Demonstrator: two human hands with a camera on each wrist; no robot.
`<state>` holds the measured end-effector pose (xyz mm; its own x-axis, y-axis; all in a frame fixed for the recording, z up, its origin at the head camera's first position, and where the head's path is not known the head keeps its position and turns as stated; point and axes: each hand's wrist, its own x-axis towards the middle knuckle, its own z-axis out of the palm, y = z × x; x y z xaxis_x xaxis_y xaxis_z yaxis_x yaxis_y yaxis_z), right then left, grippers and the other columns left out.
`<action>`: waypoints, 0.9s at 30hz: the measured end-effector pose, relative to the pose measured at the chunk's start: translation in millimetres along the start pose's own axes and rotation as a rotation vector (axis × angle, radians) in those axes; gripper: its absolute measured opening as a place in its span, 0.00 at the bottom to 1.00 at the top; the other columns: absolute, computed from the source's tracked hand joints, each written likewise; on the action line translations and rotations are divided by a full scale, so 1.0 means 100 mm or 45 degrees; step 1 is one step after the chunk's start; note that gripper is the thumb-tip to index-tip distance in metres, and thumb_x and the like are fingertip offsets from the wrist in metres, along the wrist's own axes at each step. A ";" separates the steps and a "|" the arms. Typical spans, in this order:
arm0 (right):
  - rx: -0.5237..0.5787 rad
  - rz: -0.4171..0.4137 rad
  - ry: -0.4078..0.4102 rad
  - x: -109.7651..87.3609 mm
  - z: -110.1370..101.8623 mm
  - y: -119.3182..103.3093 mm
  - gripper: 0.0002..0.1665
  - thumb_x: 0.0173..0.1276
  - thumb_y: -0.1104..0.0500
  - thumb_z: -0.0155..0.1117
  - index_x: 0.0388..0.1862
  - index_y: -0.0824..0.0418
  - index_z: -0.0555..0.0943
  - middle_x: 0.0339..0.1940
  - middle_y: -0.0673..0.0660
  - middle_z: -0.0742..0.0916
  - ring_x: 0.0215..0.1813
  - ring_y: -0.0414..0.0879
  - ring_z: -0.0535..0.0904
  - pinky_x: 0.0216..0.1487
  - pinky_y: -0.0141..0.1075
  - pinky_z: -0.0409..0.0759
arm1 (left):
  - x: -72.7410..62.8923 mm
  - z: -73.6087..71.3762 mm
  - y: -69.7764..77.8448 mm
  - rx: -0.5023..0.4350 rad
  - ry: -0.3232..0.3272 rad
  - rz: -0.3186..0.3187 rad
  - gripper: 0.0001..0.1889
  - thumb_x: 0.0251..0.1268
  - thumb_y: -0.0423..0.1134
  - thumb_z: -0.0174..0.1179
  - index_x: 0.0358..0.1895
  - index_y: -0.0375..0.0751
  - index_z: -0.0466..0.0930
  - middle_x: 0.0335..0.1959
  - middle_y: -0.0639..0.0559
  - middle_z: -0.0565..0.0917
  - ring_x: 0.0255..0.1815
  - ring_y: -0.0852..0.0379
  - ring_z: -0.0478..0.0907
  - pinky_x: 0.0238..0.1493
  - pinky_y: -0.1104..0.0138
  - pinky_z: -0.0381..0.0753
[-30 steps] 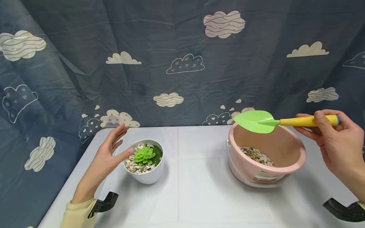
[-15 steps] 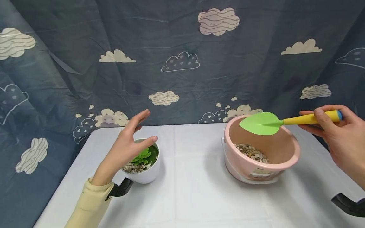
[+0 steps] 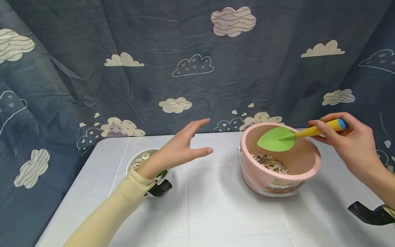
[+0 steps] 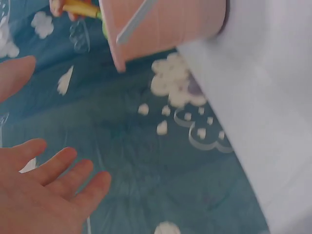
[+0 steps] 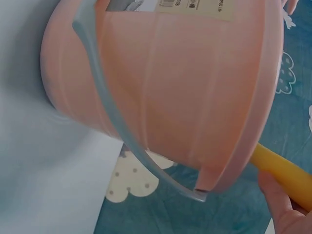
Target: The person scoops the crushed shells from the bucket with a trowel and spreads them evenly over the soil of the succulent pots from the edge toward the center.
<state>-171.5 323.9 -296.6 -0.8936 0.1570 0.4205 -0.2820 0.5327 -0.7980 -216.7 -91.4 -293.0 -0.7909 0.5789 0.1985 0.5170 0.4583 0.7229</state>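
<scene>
My right hand grips the yellow handle of a garden trowel, its green blade slanting down over the mouth of a pink bucket. Small pebbles lie in the bottom of that bucket. In the right wrist view the trowel's handle shows past the bucket rim, with the thumb along it. My left hand is in the air left of the bucket, thumb and fingers spread, holding nothing. Beneath its wrist stands a white pot with pale stones and a green plant, mostly hidden by the arm.
A white cloth covers the table. Behind it hangs a dark blue curtain with cloud prints. The bucket's pale handle hangs down along its side.
My left hand has moved right, from beside the pot toward the bucket, its forearm now over the pot. The right hand has shifted left and tilted the trowel blade lower into the bucket's mouth.
</scene>
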 end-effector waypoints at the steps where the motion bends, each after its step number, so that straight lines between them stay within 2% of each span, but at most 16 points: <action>1: -0.007 0.000 -0.008 0.01 0.02 0.01 0.15 0.72 0.63 0.60 0.56 0.61 0.74 0.46 0.41 0.83 0.46 0.26 0.79 0.39 0.22 0.77 | 0.04 0.05 0.01 -0.001 -0.023 -0.010 0.41 0.63 0.55 0.65 0.76 0.63 0.54 0.73 0.67 0.58 0.72 0.62 0.57 0.69 0.58 0.62; 7: 0.001 -0.036 -0.069 0.04 0.10 0.09 0.17 0.72 0.65 0.60 0.58 0.65 0.73 0.47 0.42 0.84 0.46 0.29 0.81 0.39 0.23 0.79 | 0.22 0.39 -0.02 -0.061 -0.104 -0.060 0.43 0.62 0.56 0.66 0.77 0.61 0.52 0.74 0.61 0.58 0.74 0.57 0.57 0.67 0.52 0.64; 13: -0.036 -0.064 -0.127 0.06 0.17 0.16 0.18 0.73 0.63 0.60 0.59 0.65 0.73 0.49 0.44 0.84 0.45 0.32 0.80 0.39 0.22 0.79 | 0.36 0.77 -0.01 -0.375 -0.113 -0.061 0.50 0.60 0.51 0.68 0.79 0.60 0.43 0.76 0.56 0.56 0.74 0.56 0.56 0.68 0.55 0.64; 18: -0.063 -0.099 -0.194 0.12 0.26 0.20 0.18 0.71 0.65 0.61 0.58 0.65 0.74 0.48 0.49 0.83 0.45 0.30 0.80 0.40 0.22 0.78 | 0.45 1.01 0.01 -0.599 -0.100 -0.106 0.46 0.61 0.51 0.68 0.78 0.64 0.49 0.75 0.63 0.56 0.72 0.56 0.59 0.67 0.57 0.64; 22: -0.155 -0.147 -0.243 0.17 0.33 0.24 0.17 0.69 0.64 0.64 0.56 0.63 0.76 0.49 0.54 0.83 0.45 0.28 0.78 0.40 0.19 0.77 | 0.53 1.13 0.02 -0.617 -0.104 -0.109 0.45 0.58 0.52 0.69 0.77 0.61 0.54 0.74 0.66 0.57 0.70 0.60 0.59 0.66 0.53 0.64; 27: -0.249 -0.168 -0.302 0.24 0.35 0.25 0.16 0.68 0.64 0.65 0.53 0.62 0.76 0.50 0.61 0.84 0.45 0.23 0.76 0.42 0.16 0.74 | 0.65 1.17 0.03 -0.607 -0.128 -0.107 0.49 0.54 0.49 0.73 0.78 0.56 0.54 0.73 0.63 0.58 0.71 0.64 0.56 0.69 0.56 0.59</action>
<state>-212.5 311.5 -321.5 -0.9167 -0.1100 0.3840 -0.3489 0.6885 -0.6357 -228.8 26.7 -355.5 -0.7756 0.6263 0.0785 0.2269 0.1606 0.9606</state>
